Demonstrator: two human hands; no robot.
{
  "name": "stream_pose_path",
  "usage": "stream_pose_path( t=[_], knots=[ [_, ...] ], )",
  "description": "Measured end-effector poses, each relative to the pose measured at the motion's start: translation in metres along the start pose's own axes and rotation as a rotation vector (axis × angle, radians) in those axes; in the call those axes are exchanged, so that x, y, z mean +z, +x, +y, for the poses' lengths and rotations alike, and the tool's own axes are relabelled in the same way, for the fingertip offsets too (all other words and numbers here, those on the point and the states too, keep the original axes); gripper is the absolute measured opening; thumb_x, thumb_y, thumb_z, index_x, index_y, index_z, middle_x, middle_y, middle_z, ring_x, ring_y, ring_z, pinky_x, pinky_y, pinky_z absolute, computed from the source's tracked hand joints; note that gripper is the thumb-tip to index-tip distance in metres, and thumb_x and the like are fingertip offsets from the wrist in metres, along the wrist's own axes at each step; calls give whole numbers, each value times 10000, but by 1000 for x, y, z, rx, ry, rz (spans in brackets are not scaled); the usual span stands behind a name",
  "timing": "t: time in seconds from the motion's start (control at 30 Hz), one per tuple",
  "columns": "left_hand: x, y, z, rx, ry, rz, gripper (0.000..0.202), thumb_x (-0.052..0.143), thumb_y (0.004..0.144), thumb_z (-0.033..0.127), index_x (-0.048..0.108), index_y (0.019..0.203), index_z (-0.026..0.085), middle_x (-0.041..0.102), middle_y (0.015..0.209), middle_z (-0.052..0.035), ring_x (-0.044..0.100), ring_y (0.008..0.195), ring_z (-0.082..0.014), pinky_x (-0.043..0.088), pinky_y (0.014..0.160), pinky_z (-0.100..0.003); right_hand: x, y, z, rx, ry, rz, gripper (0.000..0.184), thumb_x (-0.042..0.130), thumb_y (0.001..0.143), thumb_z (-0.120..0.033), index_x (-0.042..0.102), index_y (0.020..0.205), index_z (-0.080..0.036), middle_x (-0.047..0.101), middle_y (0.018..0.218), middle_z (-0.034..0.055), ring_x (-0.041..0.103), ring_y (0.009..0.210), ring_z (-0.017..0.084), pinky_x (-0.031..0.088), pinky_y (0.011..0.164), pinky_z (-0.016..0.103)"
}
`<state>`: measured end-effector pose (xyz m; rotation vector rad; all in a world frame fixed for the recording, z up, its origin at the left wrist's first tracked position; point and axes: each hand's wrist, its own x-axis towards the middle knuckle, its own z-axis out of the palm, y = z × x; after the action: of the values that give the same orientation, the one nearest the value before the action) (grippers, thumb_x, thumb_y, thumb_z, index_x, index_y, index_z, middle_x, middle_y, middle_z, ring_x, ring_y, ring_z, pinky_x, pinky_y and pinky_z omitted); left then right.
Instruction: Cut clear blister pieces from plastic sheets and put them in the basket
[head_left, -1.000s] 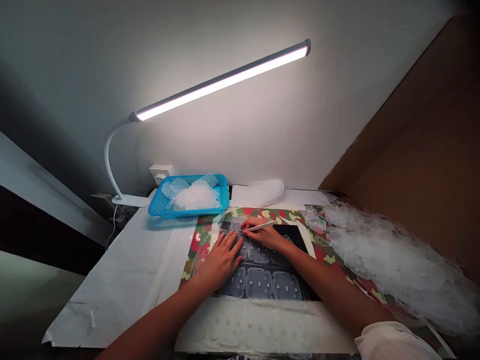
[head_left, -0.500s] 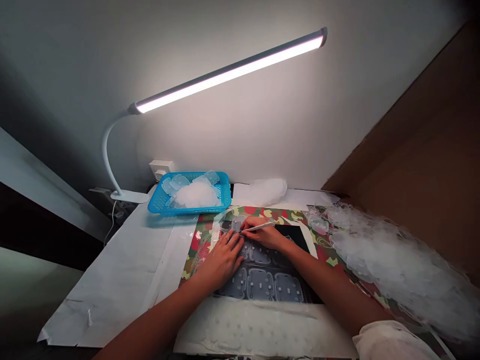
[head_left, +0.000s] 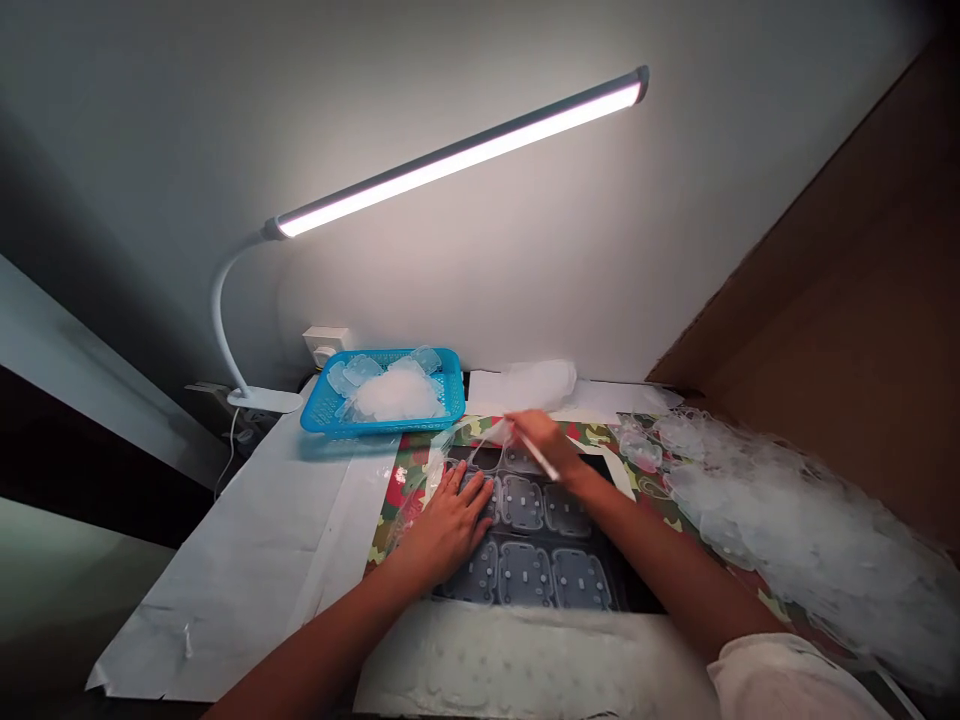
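My left hand (head_left: 452,520) lies with fingers stretched over a translucent sheet of rounded rectangular pieces (head_left: 523,502), which rests on a dark board. My right hand (head_left: 546,447) is closed at the sheet's far edge, slightly blurred. It pinches a raised translucent strip of edge trim (head_left: 491,436), lifted in a loop off the sheet. A slim white pen-like tool (head_left: 541,460) is also held in that hand, its lower end pointing back toward me. The fingertips of the right hand are partly hidden.
A blue basket (head_left: 322,405) with translucent pieces stands at the back left. On the right lies a large heap of translucent trim (head_left: 780,510). A lit lamp (head_left: 465,155) hangs above; white padded material (head_left: 540,660) lies in front, and a cardboard wall (head_left: 840,300) rises at right.
My right hand has moved up and away from the left fingertips, lifting the translucent strip. The white tool has swung from pointing right to pointing down toward me. My left hand stays on the sheet.
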<state>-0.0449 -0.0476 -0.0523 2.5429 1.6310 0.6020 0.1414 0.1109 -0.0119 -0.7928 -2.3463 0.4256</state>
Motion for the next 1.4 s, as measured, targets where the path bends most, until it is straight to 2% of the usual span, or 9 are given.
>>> stream_pose_path(
  t=[0.1,0.27,0.37,0.47,0.63,0.83,1.0,1.23,1.4],
  knots=[
    [0,-2,-1,-5,-47,21,465,502,933,324,484,1384,213,512,1418,-107,283,1429,-320,244,1153,-541,-26,18,12,192,15,137,155,466,927,-289,588,877,-206,709,1026,87,634,892,223,450,823,350],
    [-16,8,3,-94,-212,60,336,582,882,338,638,1197,236,606,1295,-92,420,1310,-322,278,1112,-527,-45,22,-4,246,220,27,191,545,870,-318,538,721,-198,744,937,47,646,778,183,441,705,284],
    [-29,27,7,-329,-672,177,245,584,874,419,730,956,240,699,1006,-79,572,1035,-283,432,930,-405,-48,9,-29,214,312,3,211,550,883,-327,537,718,-196,743,963,51,658,846,194,439,703,274],
    [-30,46,10,-588,-1242,234,424,542,862,569,742,866,195,691,771,-72,597,720,-208,457,661,-292,-47,-13,-57,186,306,-92,187,557,891,-332,576,760,-201,735,965,40,644,774,178,421,644,262],
    [-20,54,14,-592,-1638,227,396,690,779,503,705,973,158,719,937,-84,653,793,-180,499,732,-277,-30,-49,-82,123,266,-281,126,553,900,-310,634,854,-226,702,845,21,603,716,177,415,645,282],
    [-17,46,17,-626,-1694,246,370,814,686,327,690,983,146,720,952,-63,666,824,-171,516,750,-269,-34,-58,-60,211,518,-67,207,589,885,-302,531,714,-203,670,1134,71,603,1068,234,435,922,366],
    [-19,46,19,-737,-1773,257,449,859,636,293,664,1017,156,710,1044,-81,671,915,-183,533,792,-284,-38,-56,-44,204,523,-176,237,612,879,-332,505,710,-204,608,1281,80,485,1273,257,347,1061,427],
    [-16,45,16,-775,-1706,272,506,882,584,277,644,1014,158,712,969,-63,666,838,-173,526,710,-260,-27,-53,-43,188,614,-230,244,580,906,-381,533,742,-205,677,1072,63,552,1191,248,398,1023,418],
    [-24,42,20,-603,-1348,313,412,816,663,328,669,1007,157,713,961,-54,657,878,-199,505,757,-272,-27,-56,-36,155,576,-204,261,598,897,-405,573,736,-201,694,961,56,616,1044,250,409,986,423]
  ],
)
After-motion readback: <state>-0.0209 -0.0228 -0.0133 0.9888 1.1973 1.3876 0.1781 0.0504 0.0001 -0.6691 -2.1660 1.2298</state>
